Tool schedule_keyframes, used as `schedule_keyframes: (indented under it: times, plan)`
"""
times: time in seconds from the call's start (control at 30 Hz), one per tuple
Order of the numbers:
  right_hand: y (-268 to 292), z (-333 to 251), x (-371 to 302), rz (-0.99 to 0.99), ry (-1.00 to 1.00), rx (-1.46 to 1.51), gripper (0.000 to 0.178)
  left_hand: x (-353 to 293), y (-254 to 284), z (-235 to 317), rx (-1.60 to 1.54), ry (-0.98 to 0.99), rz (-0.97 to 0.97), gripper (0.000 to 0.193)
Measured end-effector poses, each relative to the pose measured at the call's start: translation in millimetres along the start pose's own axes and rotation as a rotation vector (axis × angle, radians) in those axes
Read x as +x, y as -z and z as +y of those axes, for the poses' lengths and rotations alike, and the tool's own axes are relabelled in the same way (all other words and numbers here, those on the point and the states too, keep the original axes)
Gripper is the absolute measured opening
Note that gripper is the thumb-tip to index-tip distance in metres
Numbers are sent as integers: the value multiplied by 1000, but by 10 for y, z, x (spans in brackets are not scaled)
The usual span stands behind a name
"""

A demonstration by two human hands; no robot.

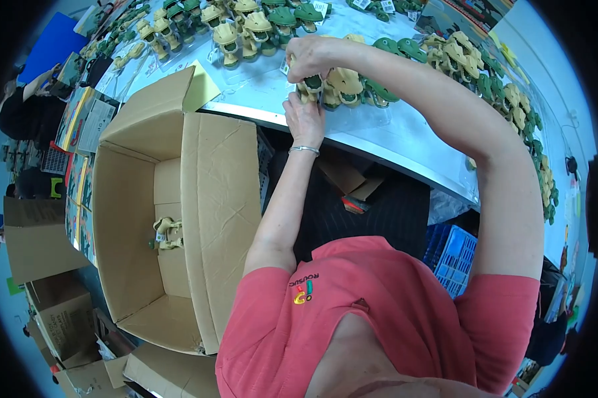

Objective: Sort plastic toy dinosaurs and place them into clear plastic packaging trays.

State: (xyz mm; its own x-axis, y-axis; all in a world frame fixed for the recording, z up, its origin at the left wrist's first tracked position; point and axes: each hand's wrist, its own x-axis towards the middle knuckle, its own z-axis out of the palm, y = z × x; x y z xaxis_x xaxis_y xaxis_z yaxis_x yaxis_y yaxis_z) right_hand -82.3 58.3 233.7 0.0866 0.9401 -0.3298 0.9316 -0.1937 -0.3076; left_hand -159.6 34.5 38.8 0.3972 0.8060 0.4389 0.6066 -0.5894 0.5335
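Both my hands meet at the table's near edge on one toy dinosaur (310,85), green and tan with an open mouth. My left hand (304,121), below a bracelet, has its fingers closed round the toy's lower part. From above, my right hand (309,57) reaches across with bent fingers closed at the toy's top; its fingertips are partly hidden. Just right of them stand a tan toy dinosaur (345,85) and a green one (377,93), close to my right forearm. More tan toy dinosaurs (256,25) and green ones (282,20) stand behind.
An open cardboard box (219,199) stands left of me, with a tan toy (169,233) inside. Many toys (511,99) line the table's right side. Blue crates (458,259) sit under the table (405,142). Another person (27,113) works at far left.
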Motion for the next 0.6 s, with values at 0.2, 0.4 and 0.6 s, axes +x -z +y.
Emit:
schedule_keyframes:
  times: [0.2,0.4,0.6]
  plan:
    - [-162,99,85,72,124,-151,23,5,-64,-4,3,3,63,26]
    - [-245,187,101,152,229,-248,21,13,-51,-73,-65,0,15,29]
    - [-109,25,-58,-11,36,-149,21,4,-20,-175,-152,-10,42,32]
